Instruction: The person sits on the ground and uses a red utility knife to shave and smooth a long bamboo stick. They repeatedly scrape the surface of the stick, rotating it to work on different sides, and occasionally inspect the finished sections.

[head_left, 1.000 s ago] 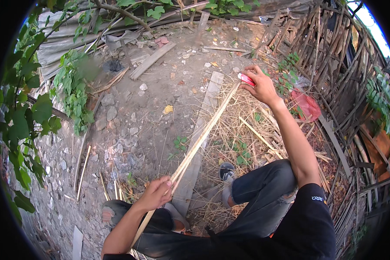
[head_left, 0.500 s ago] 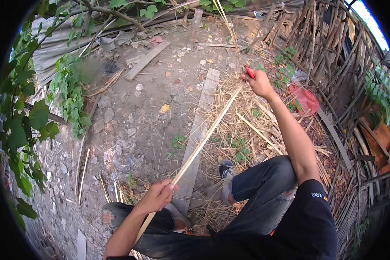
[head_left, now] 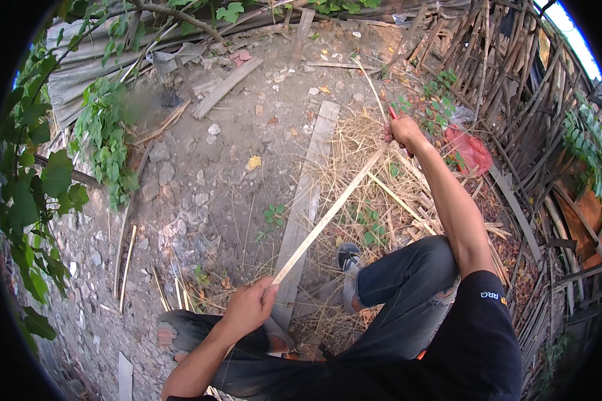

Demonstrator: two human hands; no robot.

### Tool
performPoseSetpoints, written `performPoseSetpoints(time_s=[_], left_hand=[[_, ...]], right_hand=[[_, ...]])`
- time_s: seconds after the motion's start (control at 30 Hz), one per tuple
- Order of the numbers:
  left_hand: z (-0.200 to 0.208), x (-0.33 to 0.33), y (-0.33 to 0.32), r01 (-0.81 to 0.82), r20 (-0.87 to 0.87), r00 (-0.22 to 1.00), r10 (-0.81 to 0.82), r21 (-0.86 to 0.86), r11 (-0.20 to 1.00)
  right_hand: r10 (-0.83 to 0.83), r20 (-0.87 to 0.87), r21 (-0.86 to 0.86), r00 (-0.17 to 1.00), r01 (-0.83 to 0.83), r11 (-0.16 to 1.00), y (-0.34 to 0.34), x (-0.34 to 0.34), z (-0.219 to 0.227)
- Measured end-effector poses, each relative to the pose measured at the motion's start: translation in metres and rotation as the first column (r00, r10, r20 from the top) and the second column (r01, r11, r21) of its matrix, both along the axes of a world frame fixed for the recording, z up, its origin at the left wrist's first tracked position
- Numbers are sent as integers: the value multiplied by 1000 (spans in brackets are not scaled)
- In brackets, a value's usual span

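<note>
A long, pale bamboo strip (head_left: 331, 212) slants across the middle, from near my lap up to the right. My left hand (head_left: 251, 309) is closed around its near end, above my bent left leg. Close to the far end, my right hand (head_left: 406, 132) is closed on a slim red tool (head_left: 392, 114); its working edge is hidden by the fingers. Past that hand, a thin pale sliver (head_left: 371, 83) sticks out up and to the left. Whether the right fingers also pinch the strip is hard to see.
Pale shavings (head_left: 354, 160) are heaped beneath the strip, beside a grey plank (head_left: 304, 200). A red plastic bag (head_left: 469, 150) lies to the right, before a fence of sticks (head_left: 508, 73). Leafy vines (head_left: 107, 134) hang at the left over stony ground.
My right hand has shifted slightly down and right and turned. The slivers beyond it now reach much less far. The strip's tail behind my left hand is no longer visible.
</note>
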State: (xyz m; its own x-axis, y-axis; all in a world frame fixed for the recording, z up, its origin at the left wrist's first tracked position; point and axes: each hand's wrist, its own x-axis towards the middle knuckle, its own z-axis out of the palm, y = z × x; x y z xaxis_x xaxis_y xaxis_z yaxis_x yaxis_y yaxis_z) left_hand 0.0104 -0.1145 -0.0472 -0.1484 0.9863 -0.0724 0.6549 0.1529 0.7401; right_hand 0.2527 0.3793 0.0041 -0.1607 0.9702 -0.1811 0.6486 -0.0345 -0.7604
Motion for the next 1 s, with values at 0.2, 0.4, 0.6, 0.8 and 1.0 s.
performPoseSetpoints(time_s=[0.2, 0.4, 0.6, 0.8, 1.0], left_hand=[[7, -10, 3, 74, 151, 987, -44, -199, 977], [16, -16, 34, 210, 554, 821, -139, -67, 975], [8, 4, 50, -47, 663, 740, 113, -116, 992], [-1, 1, 44, -162, 724, 682, 99, 18, 987], [-2, -4, 42, -117, 714, 689, 121, -55, 992]], right_hand=[[-13, -76, -48, 997, 9, 999, -7, -3, -2], [376, -212, 8, 902, -383, 924, -82, -63, -2], [697, -206, 110, 687, -692, 714, -193, -121, 25], [860, 84, 726, 504, -621, 294, -199, -124, 22], [847, 272, 716, 458, -684, 140, -188, -114, 6]])
